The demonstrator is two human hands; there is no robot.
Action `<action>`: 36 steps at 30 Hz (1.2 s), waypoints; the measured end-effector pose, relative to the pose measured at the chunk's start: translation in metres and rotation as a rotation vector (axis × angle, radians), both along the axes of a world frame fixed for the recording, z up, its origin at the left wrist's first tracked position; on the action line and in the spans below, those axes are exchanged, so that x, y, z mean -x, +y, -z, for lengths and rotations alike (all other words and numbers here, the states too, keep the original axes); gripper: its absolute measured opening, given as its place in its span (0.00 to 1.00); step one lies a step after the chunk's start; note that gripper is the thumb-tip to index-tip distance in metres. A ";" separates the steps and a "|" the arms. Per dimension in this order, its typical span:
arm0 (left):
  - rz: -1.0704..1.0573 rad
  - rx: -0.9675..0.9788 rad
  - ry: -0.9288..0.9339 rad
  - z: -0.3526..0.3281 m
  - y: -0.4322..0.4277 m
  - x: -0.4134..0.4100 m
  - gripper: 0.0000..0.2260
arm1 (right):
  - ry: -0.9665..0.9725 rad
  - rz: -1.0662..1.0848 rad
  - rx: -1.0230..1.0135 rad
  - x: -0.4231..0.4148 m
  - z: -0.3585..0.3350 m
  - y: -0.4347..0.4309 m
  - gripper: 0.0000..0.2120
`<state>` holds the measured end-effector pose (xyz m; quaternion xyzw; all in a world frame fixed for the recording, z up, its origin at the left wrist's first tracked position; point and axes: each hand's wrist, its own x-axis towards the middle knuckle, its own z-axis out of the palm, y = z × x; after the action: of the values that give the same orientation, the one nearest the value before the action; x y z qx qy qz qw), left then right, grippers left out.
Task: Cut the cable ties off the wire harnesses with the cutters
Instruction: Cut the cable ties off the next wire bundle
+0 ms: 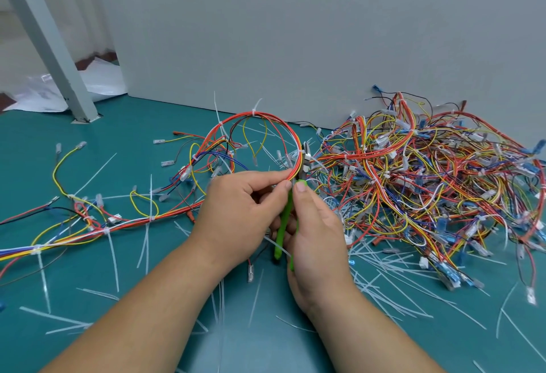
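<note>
Right hand [313,242] grip clasps green cutters [283,225]; left hand [236,213] grip pinches wire harness [257,118]; no legible writing.

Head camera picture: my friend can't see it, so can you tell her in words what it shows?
Two bare hands work over a green table: the left hand pinches a looped wire harness while the right hand holds green-handled cutters up to a white cable tie. A tangled pile of harnesses lies on the right, with cut ties scattered around.
</note>
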<state>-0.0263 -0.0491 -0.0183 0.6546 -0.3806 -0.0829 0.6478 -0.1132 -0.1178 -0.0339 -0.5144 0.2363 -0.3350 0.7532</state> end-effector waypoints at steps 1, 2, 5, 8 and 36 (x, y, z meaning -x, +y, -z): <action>0.002 0.007 -0.001 0.000 0.000 0.000 0.10 | 0.003 0.001 0.005 0.000 0.000 0.000 0.23; 0.002 0.013 -0.005 -0.001 0.001 0.000 0.10 | 0.007 -0.001 0.009 0.000 0.000 0.000 0.24; 0.009 0.021 -0.010 -0.001 0.000 0.000 0.09 | 0.021 -0.006 0.015 -0.001 0.000 -0.001 0.25; 0.002 0.013 -0.013 -0.002 0.001 0.000 0.09 | 0.027 -0.001 0.013 0.000 0.000 -0.002 0.25; 0.013 -0.006 -0.018 -0.001 0.001 0.001 0.09 | 0.054 0.016 0.037 0.000 -0.002 -0.001 0.23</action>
<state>-0.0274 -0.0484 -0.0177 0.6548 -0.3905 -0.0825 0.6418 -0.1137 -0.1190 -0.0320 -0.5353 0.2546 -0.3313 0.7341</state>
